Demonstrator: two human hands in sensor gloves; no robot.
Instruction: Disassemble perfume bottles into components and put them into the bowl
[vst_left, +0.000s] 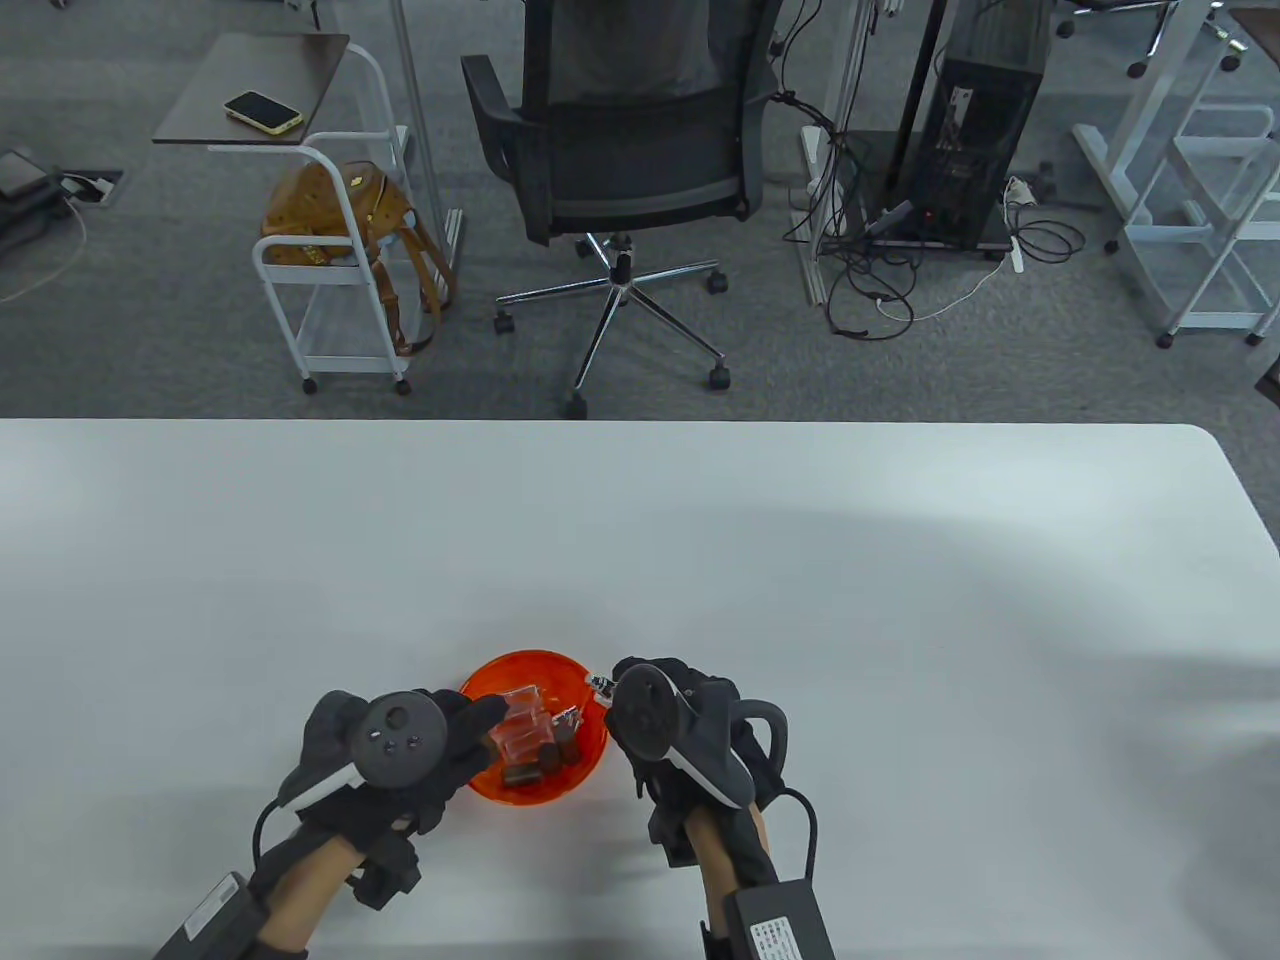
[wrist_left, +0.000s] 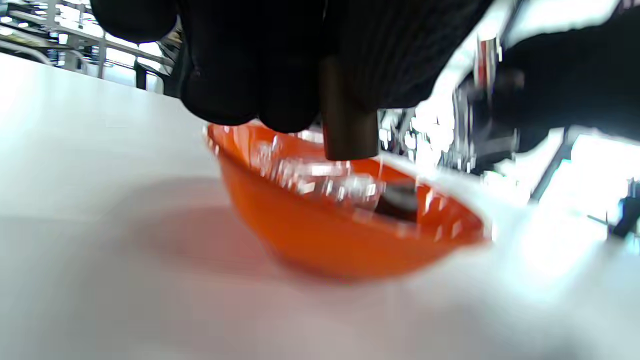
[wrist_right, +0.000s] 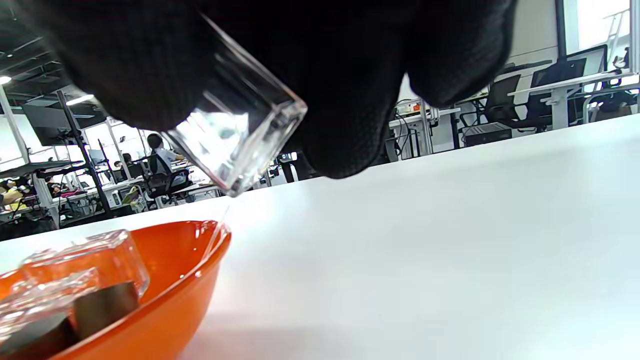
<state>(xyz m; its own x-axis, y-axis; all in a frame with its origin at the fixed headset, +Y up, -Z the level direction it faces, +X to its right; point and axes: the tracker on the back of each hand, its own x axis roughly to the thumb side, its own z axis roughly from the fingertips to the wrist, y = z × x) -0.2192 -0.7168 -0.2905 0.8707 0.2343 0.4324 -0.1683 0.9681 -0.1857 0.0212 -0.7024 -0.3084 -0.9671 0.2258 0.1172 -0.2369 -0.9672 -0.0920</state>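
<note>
Table view shows one orange bowl (vst_left: 520, 672) near the front edge of the white tabletop (vst_left: 640, 560), with two gloved hands flanking it. Inside lie clear glass bottle bodies (vst_left: 522, 722) and dark brown caps (vst_left: 545, 757) — at least two of each, though the heap is too jumbled for a firm count. The left hand (vst_left: 400, 750) reaches over the bowl's left rim, its fingers pinching one dark brown cap (wrist_left: 348, 131) just above the bowl. The right hand (vst_left: 680, 730) sits at the bowl's right rim, fingers curled round one clear glass bottle (wrist_right: 239, 142) — tilted, its corner hanging just over the rim.
</note>
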